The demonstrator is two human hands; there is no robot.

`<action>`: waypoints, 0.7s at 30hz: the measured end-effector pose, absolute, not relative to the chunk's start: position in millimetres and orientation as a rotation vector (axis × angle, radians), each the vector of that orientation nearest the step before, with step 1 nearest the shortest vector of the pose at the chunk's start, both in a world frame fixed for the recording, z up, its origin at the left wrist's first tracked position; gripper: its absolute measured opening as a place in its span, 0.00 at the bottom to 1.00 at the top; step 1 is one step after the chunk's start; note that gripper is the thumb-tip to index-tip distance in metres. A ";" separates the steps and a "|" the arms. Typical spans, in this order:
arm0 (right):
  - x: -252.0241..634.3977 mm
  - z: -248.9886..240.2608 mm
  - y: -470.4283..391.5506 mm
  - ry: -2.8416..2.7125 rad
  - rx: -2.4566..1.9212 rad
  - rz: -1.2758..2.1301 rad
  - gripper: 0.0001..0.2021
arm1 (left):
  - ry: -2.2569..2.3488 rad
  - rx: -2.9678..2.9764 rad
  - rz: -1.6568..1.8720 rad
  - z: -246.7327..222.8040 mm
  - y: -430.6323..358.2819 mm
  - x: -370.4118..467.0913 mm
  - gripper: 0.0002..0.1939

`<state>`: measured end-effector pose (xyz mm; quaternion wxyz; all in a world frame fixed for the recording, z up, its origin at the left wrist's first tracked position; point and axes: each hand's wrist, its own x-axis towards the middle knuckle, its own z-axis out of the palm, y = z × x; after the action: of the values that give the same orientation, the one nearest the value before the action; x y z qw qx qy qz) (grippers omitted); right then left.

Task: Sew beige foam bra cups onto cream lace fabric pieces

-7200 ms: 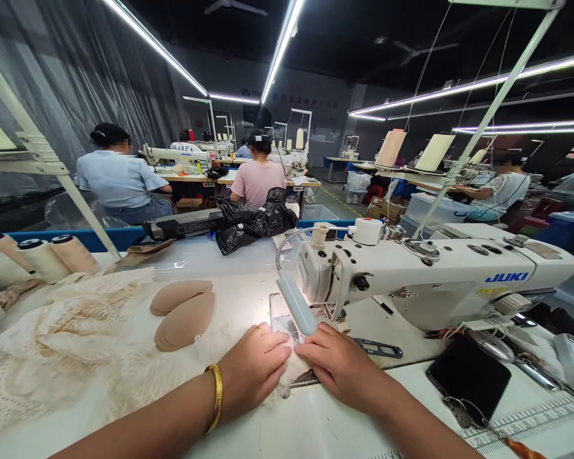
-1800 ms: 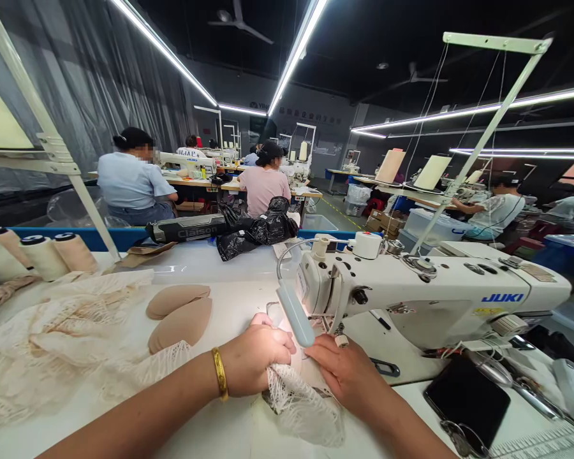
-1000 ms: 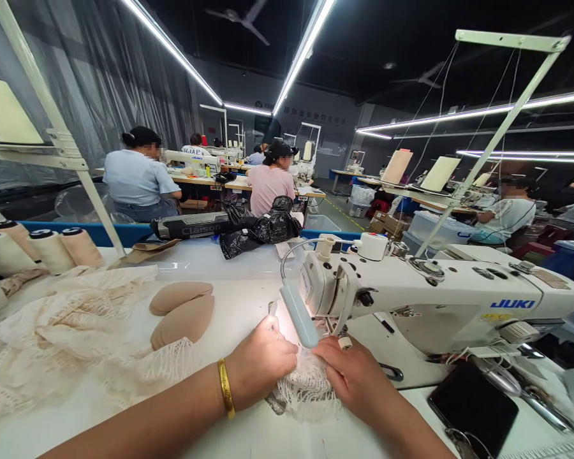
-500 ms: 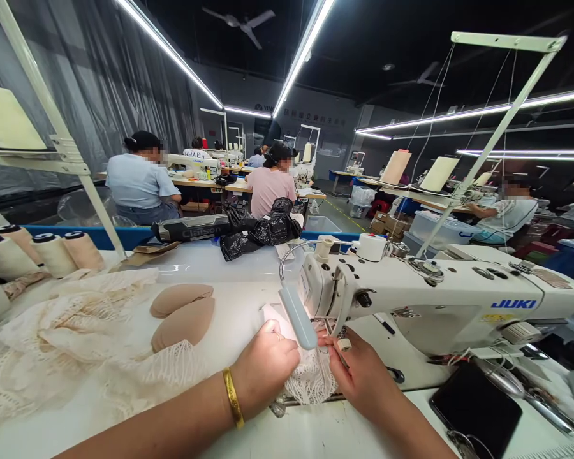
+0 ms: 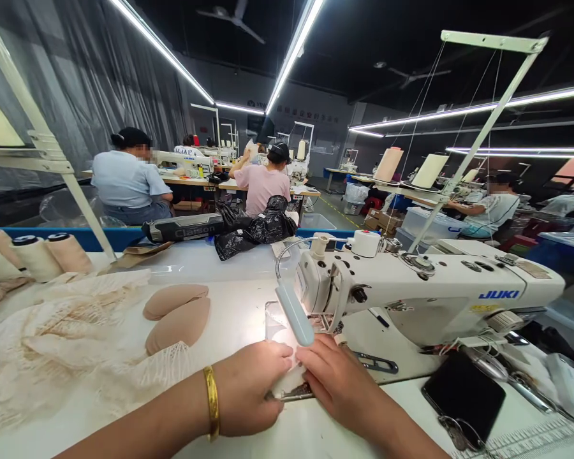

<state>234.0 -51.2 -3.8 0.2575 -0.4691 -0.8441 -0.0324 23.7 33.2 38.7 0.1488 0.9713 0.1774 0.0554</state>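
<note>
A pale fabric piece (image 5: 286, 380) lies at the front of the white sewing machine (image 5: 425, 277), mostly covered by my hands and the lamp. My left hand (image 5: 251, 387), with a gold bangle at the wrist, is closed on its left side, fingers curled. Against the other side, just in front of the needle area, my right hand (image 5: 337, 376) has its fingers bent together on the fabric. The grey lamp head (image 5: 295, 313) hangs over the fingertips and hides part of the needle area. Left of my hands lie cream lace fabric (image 5: 71, 338) and two beige cups (image 5: 179, 324).
Thread cones (image 5: 37, 258) stand at the left. Black plastic bags (image 5: 258, 229) lie behind the table. A dark phone-like object (image 5: 463, 396), a clear ruler (image 5: 536, 437) and a black slotted tool (image 5: 377, 363) are at the right. Several people sit at machines beyond.
Both hands have drawn closer together; the left has turned flatter. The lace edge hanging below them is no longer visible. The view has shifted slightly, and a person ahead has raised an arm.
</note>
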 end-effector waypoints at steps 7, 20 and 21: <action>250.2 -24.3 -36.8 -2.305 -1.512 -0.142 0.17 | 0.586 3.056 0.021 35.0 35.8 18.3 0.16; 245.8 -22.2 -38.7 -2.263 -1.486 -0.058 0.22 | 0.254 3.145 0.508 0.6 56.6 24.9 0.13; 247.0 -22.6 -38.1 -2.263 -1.514 -0.027 0.23 | 0.247 3.140 0.530 -1.2 57.5 25.9 0.12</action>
<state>247.0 -38.1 -22.6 0.2078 -0.5439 -0.8129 -0.0097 25.9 57.5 -1.2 -0.0262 0.9827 0.0773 0.1660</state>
